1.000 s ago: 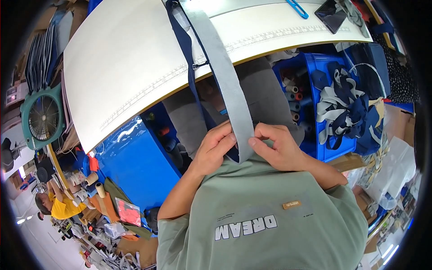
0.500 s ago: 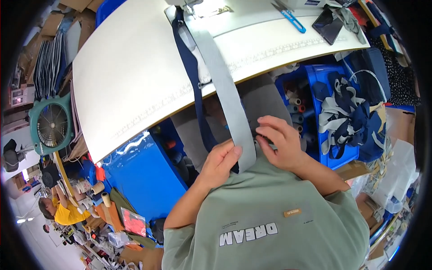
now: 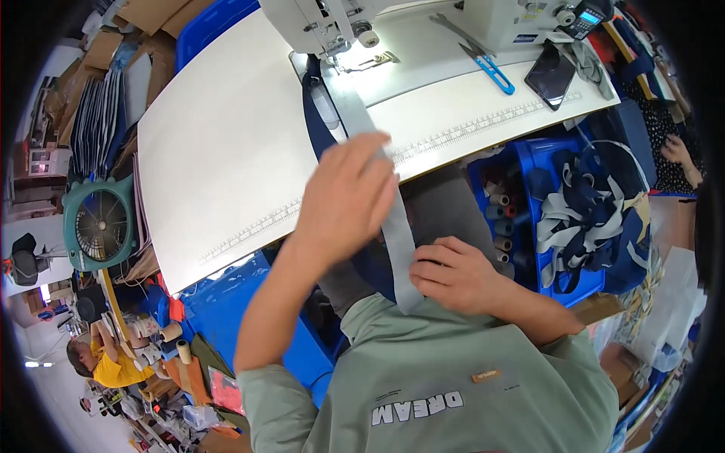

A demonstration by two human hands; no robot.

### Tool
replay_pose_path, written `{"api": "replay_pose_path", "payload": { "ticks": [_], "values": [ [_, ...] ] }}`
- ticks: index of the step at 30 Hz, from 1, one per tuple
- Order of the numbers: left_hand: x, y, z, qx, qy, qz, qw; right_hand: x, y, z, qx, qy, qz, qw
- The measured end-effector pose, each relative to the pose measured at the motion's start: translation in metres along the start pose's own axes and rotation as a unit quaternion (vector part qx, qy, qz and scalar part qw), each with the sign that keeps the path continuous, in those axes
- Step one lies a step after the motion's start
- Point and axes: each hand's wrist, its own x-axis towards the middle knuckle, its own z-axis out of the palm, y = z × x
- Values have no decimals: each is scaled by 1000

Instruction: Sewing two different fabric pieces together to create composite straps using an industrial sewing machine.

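A long grey fabric band (image 3: 402,264) runs down from the sewing machine (image 3: 332,26) over the table edge to my lap, with navy strap material (image 3: 319,121) along its left side. My left hand (image 3: 343,196) is raised over the band near the table's front edge, fingers bent and blurred at the tips; whether they grip it is unclear. My right hand (image 3: 453,275) is lower down at the band's right edge, fingers curled onto it. The machine's light shines on the plate where the band ends.
Blue snips (image 3: 495,75), scissors (image 3: 453,30) and a phone (image 3: 550,75) lie right on the white table (image 3: 219,151). A blue crate (image 3: 536,158) holds spools and strap scraps. A green fan (image 3: 98,226) stands left. A person in yellow (image 3: 117,366) and another's hand (image 3: 674,151) show at the sides.
My left hand has moved up and forward from the lower band to the table edge. My right hand returned onto the band slightly lower. More of the sewing machine shows.
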Motion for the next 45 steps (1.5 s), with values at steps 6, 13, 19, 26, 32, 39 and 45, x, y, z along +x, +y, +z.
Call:
{"api": "replay_pose_path", "payload": {
  "ticks": [6,13,19,26,32,39,45],
  "values": [
    [-16,-82,8,62,-84,2,995,10,-1,-7,30,-13,9,999],
    [-3,-61,-5,35,-36,1,999,9,1,2,77,-17,33,996],
    [-5,-81,16,22,-89,31,995,16,-2,-4,69,-37,27,997],
    [-4,-81,14,24,-103,3,994,15,1,-3,71,-36,24,997],
    [-4,-71,15,24,-66,1,998,-1,11,8,124,-20,66,990],
    [13,-85,16,72,-75,-14,994,10,25,25,121,50,79,988],
    [26,-95,24,90,-68,-29,993,40,60,18,85,71,91,990]
  ]
}}
